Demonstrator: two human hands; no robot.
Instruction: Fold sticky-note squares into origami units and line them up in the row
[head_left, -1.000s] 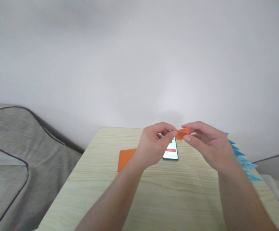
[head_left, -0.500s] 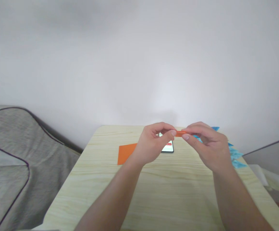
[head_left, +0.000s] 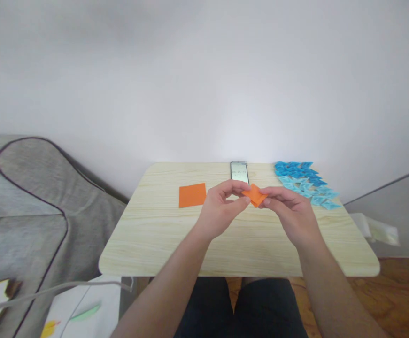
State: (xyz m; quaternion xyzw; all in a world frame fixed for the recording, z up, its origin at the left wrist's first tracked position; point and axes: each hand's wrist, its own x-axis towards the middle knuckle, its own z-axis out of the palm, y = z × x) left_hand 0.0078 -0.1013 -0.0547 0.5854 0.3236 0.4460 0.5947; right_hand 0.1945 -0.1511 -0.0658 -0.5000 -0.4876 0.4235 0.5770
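A small folded piece of orange origami paper [head_left: 255, 195] is held up above the table, its diamond-shaped face turned toward me. My left hand [head_left: 224, 206] pinches its left corner between thumb and fingers. On the opposite corner, my right hand [head_left: 290, 210] has a similar pinch. A flat orange paper square [head_left: 192, 195] lies on the table to the left of my left hand. Behind the hands is a phone [head_left: 239, 172] with a lit screen, its lower end partly hidden by my left hand.
Several dark blue folded paper pieces [head_left: 296, 168] and light blue ones [head_left: 310, 191] lie in rows at the table's back right. The pale wooden table [head_left: 253, 256] meets a white wall. A grey sofa [head_left: 88, 234] stands left, with a white cable [head_left: 66, 285] nearby.
The view has tilted downward, bringing the table's front edge and my legs into sight. The orange paper in my fingers has turned from edge-on to showing its diamond face.
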